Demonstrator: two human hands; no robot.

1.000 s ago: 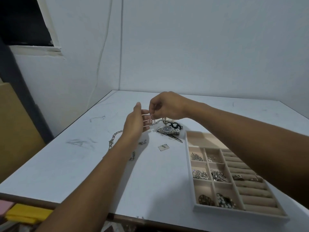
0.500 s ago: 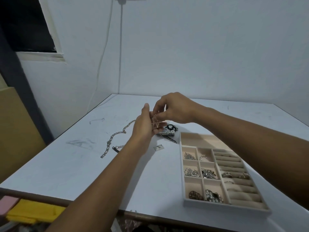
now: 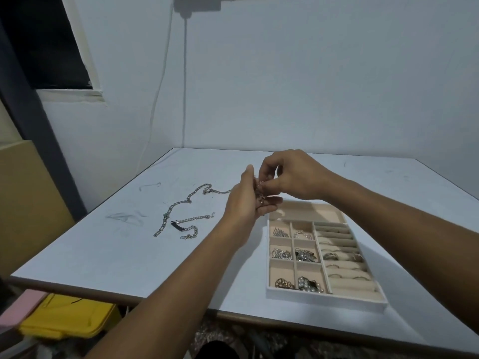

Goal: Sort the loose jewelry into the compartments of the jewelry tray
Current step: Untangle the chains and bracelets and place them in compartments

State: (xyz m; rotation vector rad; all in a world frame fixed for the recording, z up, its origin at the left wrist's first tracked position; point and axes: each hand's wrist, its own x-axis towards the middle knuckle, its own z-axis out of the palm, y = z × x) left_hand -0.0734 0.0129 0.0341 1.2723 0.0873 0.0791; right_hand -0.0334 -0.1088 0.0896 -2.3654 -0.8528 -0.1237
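Note:
My left hand (image 3: 246,200) is raised above the white table (image 3: 108,255), palm turned right, with a small piece of jewelry (image 3: 260,193) lying in it. My right hand (image 3: 290,177) pinches that piece from above with thumb and fingertips. A beige jewelry tray (image 3: 326,299) lies to the right, below the hands; its small compartments hold silver pieces and its ring rolls hold rings. A long silver chain (image 3: 186,203) and a shorter bracelet with a dark bar (image 3: 188,226) lie loose on the table at left.
The table stands in a corner between two white walls, with its front edge close to me. A yellow box (image 3: 67,317) sits on the floor at lower left. A cable (image 3: 160,86) hangs down the wall.
Both hands have lifted a little and drawn over the tray's far end. The view has shifted, so the watch and small square piece near the tray are hidden behind the hands.

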